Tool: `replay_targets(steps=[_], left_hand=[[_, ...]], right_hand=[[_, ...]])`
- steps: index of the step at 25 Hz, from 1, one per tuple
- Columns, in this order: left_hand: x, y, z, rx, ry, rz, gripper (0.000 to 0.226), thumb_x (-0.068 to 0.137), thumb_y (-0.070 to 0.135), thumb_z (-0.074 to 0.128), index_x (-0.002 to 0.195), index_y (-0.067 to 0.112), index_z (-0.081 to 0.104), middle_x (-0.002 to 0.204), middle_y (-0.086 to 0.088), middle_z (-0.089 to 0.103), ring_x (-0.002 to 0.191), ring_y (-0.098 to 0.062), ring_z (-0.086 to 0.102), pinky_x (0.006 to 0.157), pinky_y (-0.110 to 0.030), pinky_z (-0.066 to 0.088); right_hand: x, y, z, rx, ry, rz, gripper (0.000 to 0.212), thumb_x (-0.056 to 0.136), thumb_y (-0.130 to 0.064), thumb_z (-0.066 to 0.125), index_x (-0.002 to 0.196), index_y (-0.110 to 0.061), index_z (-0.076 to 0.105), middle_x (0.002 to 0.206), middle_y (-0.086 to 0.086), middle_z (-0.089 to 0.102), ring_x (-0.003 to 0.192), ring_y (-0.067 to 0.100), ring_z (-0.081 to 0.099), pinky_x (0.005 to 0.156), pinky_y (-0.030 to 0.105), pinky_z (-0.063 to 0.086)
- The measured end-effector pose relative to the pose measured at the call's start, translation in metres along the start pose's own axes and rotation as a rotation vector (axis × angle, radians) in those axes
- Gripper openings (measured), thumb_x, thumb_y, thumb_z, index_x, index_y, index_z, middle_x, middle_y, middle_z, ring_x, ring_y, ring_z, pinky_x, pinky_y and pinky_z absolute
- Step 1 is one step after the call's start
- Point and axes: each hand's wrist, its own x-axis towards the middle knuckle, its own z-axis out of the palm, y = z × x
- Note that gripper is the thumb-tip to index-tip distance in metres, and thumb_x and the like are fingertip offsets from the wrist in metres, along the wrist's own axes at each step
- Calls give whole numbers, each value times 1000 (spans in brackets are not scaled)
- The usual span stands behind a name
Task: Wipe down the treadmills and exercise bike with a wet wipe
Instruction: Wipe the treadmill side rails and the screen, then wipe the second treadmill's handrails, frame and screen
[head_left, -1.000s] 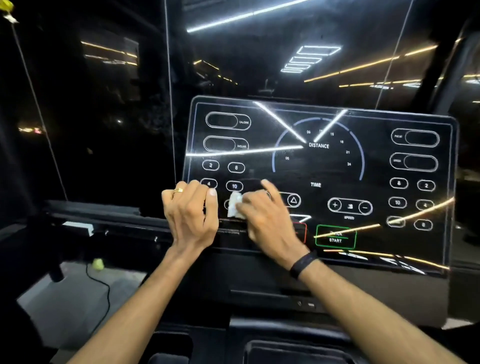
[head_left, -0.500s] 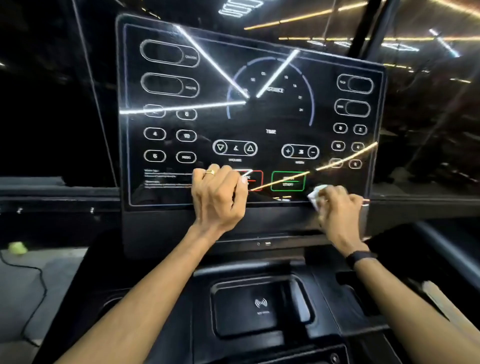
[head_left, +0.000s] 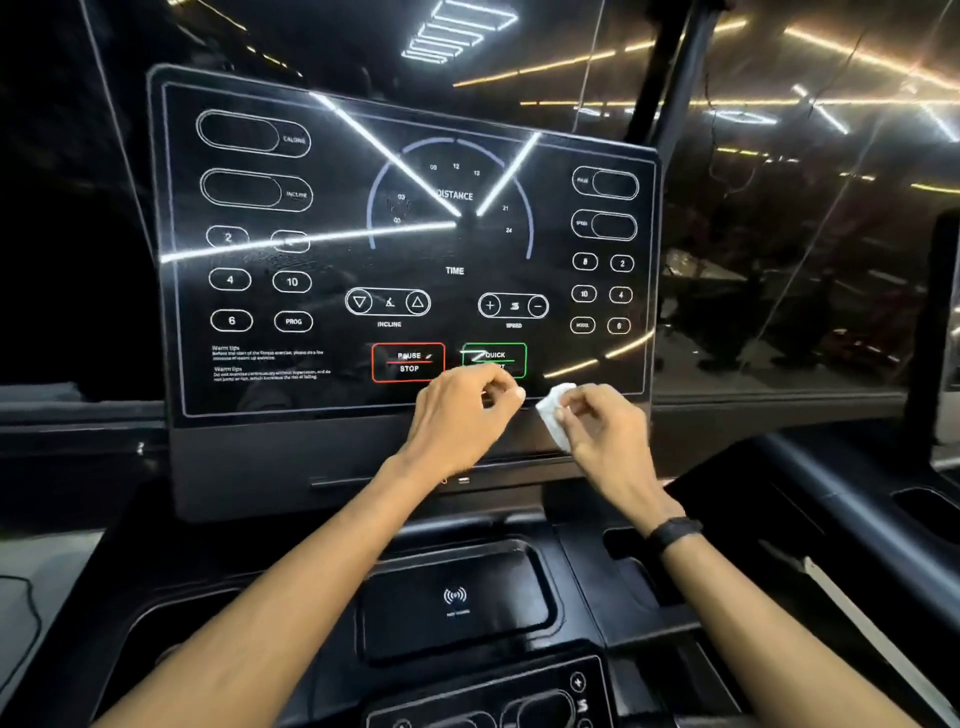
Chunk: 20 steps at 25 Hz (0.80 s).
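The treadmill's glossy black console panel fills the middle of the view, with printed buttons and light streaks reflected on it. My right hand pinches a crumpled white wet wipe at the panel's bottom edge, right of the green QUICK START button. My left hand hovers just left of the wipe, below that button, its fingers curled and holding nothing. The red PAUSE/STOP button is uncovered.
Below the panel lies a black tray with a wireless-charging symbol and more controls at the bottom edge. A dark handrail runs along the right. A glass wall behind reflects ceiling lights. Grey floor shows at the left.
My right hand carried the wipe from the panel's lower left across to its lower right. My left hand left the PAUSE/STOP area and moved right, close to the wipe.
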Motion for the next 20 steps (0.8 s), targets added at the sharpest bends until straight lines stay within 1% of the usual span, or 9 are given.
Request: replay_targets(steps=[3, 5, 8, 11, 14, 16, 18, 19, 20], left_hand=[[3, 16, 10, -263, -159, -141, 15, 87, 37, 70, 88, 24, 78, 79, 13, 71, 69, -1, 57, 71, -30, 49], [-5, 36, 20, -416, -190, -160, 8, 90, 21, 72, 89, 14, 77, 76, 4, 71, 66, -4, 59, 62, -22, 46], [-22, 66, 38, -490, -150, -144, 5, 90, 10, 72, 92, 11, 75, 74, 3, 69, 63, 2, 57, 57, -12, 43], [-42, 81, 55, -500, -63, -176, 9, 87, 3, 72, 88, 12, 74, 71, 6, 67, 60, 5, 56, 57, -14, 44], [-70, 89, 68, -478, -48, -198, 13, 87, -1, 70, 87, 11, 73, 71, 2, 70, 60, 3, 59, 56, -15, 44], [-87, 91, 74, -440, -85, -220, 15, 87, -2, 70, 86, 13, 74, 70, 6, 70, 61, 0, 60, 59, -20, 47], [-96, 93, 78, -395, -135, -220, 15, 86, -1, 71, 86, 13, 75, 70, 8, 70, 63, -3, 61, 62, -27, 49], [-98, 96, 79, -382, -163, -210, 13, 85, -1, 71, 88, 11, 76, 72, 6, 71, 64, -5, 62, 64, -29, 50], [-100, 102, 80, -381, -198, -190, 12, 85, 0, 71, 89, 10, 76, 74, 3, 72, 66, -7, 63, 65, -30, 50]], right_hand=[[-1, -7, -14, 90, -37, -72, 26, 86, -7, 75, 88, -29, 63, 87, -18, 65, 81, 4, 60, 78, 30, 50], [-7, -9, -28, 150, -52, -98, 18, 86, -8, 76, 87, -21, 65, 85, -17, 64, 80, 7, 60, 76, 25, 50], [-20, -8, -52, 222, -77, -60, 13, 86, -11, 78, 88, -14, 65, 81, -9, 63, 76, 11, 60, 72, 22, 48], [-37, -6, -72, 276, -105, 65, 26, 84, -21, 81, 99, -17, 61, 83, -2, 62, 74, 9, 58, 70, 24, 50], [-60, -1, -90, 296, -176, 182, 45, 77, -25, 87, 113, -23, 59, 87, -3, 62, 70, 7, 54, 67, 18, 48], [-74, 6, -99, 316, -285, 262, 48, 73, -22, 90, 113, -24, 63, 94, -2, 68, 74, 13, 61, 74, 24, 55], [-88, 10, -109, 418, -359, 375, 33, 74, -14, 89, 98, -22, 69, 92, 7, 73, 78, 22, 66, 82, 45, 60], [-95, 11, -116, 443, -373, 413, 25, 76, -10, 87, 91, -20, 70, 88, 10, 73, 76, 23, 65, 82, 49, 58], [-102, 10, -126, 447, -368, 429, 19, 78, -9, 85, 86, -18, 70, 83, 10, 71, 75, 21, 62, 78, 47, 57]])
